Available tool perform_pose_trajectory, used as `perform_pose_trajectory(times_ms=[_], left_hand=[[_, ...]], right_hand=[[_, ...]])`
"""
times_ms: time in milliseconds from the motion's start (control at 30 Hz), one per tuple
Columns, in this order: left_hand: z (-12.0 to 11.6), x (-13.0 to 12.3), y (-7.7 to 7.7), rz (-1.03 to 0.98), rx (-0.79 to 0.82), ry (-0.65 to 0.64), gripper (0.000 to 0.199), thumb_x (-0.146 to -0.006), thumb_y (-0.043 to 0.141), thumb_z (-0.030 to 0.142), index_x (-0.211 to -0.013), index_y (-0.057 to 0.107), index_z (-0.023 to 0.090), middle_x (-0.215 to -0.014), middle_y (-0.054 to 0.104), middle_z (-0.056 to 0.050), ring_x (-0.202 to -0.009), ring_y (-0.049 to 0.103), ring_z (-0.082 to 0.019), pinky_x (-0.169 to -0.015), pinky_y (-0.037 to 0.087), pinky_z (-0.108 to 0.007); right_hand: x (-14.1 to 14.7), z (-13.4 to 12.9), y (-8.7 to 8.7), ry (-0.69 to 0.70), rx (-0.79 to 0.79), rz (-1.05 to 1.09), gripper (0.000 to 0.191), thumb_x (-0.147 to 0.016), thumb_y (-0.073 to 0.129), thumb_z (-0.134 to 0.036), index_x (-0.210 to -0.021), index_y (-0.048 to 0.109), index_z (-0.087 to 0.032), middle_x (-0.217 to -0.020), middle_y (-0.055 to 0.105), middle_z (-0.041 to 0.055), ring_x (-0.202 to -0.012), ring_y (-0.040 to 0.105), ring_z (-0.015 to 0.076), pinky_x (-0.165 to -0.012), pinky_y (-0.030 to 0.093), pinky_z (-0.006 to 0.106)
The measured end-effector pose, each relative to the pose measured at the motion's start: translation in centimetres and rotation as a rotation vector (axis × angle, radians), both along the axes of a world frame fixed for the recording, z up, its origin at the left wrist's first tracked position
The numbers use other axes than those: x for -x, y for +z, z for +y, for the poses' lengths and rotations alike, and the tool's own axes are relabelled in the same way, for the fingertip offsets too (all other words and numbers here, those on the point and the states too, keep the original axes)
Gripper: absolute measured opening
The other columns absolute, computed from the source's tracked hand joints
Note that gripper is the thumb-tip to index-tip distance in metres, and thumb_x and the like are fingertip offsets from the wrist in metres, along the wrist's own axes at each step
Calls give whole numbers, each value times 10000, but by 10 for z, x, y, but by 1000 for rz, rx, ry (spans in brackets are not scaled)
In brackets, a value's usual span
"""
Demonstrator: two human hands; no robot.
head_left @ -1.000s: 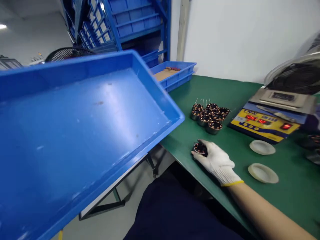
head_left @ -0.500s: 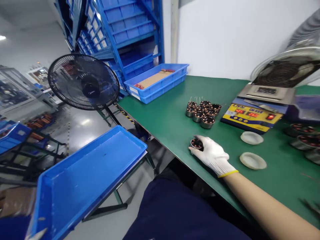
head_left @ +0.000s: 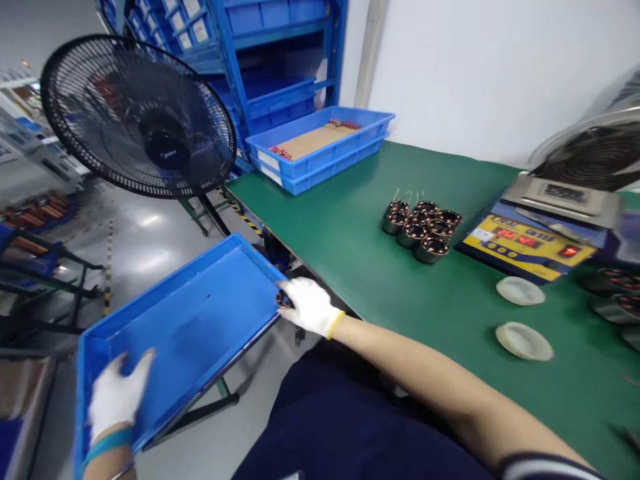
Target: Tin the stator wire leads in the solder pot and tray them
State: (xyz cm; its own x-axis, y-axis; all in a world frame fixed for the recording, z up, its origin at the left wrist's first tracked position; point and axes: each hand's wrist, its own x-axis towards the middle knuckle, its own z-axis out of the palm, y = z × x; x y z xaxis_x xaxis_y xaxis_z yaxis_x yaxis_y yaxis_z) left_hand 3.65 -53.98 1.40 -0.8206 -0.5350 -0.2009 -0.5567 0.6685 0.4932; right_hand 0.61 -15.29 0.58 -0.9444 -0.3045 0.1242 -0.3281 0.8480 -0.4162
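My right hand (head_left: 309, 305), in a white knit glove with a yellow cuff, grips a motor stator (head_left: 284, 298), a small metal ring with copper windings. It is over the right edge of a blue tray (head_left: 200, 313). My left hand (head_left: 117, 397), also in a white glove, is above the tray's near left part with thumb and fingers apart and nothing in them; it is somewhat blurred. On the green table (head_left: 345, 220) stands a cluster of several similar stators (head_left: 431, 248), some with thin wires sticking up.
A yellow-fronted heating plate (head_left: 530, 243) with red digits stands at right, near two shallow white dishes (head_left: 524, 341). Larger metal rings (head_left: 620, 310) sit at the right edge. A black fan (head_left: 167, 143) rises behind the tray. Stacked blue bins (head_left: 320, 150) stand at the table's far end.
My right hand has carried the stator left from the green table to the blue tray. My left hand has come into full view over the tray. The camera view has shifted slightly.
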Motion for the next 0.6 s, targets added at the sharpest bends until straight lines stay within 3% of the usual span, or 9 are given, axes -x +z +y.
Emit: perform_pose_trajectory(times_ms=[67,133,200,367,467,600], left_hand=[[47,17,-19,8,-119,-185,600,-596,664,668,-1031,578,264,-1425,536,-91,-1374,409,-376,-1160,285,-472],[88,31,-44,-45,-260,-382,627,-474,822,553,-992,649,246,-1277,647,-111,-1269,531,-381,-1125,358,-437],[118,45,-65,-76,-362,-519,694,-384,891,475,-994,684,216,-1247,658,-149,-1284,505,-411,-1147,320,-465],[161,88,-85,-120,-693,-758,780,-632,773,517,-1284,556,149,-1323,611,-152,-1258,540,-334,-1115,377,-461],[182,110,-91,-137,-880,-863,774,-604,812,457,-1266,562,140,-1294,635,-129,-1243,547,-315,-1111,389,-445],[199,123,-101,-136,-1027,-900,734,-586,851,421,-1211,595,134,-1262,651,-130,-1256,531,-333,-1130,353,-482]], right_hand=[[27,-21,-15,39,-23,-25,567,-859,611,-414,-1340,506,-134,-1154,625,140,-1117,557,285,-1014,386,424],[43,-29,-31,49,-37,-44,551,-865,617,-390,-1334,505,-124,-1163,614,145,-1145,538,277,-1068,331,442],[49,-29,-43,52,-34,-44,535,-872,614,-384,-1329,503,-129,-1162,611,141,-1157,528,271,-1097,290,465],[46,-23,-58,59,53,10,431,-866,619,-366,-1248,545,-183,-1159,618,118,-1122,543,266,-1085,298,505],[46,-23,-63,3,119,5,412,-849,640,-361,-1217,559,-196,-1166,624,104,-1109,553,253,-1072,330,471],[48,-22,-62,-59,109,-13,483,-834,659,-388,-1254,537,-184,-1158,630,111,-1120,552,261,-1070,342,460]])
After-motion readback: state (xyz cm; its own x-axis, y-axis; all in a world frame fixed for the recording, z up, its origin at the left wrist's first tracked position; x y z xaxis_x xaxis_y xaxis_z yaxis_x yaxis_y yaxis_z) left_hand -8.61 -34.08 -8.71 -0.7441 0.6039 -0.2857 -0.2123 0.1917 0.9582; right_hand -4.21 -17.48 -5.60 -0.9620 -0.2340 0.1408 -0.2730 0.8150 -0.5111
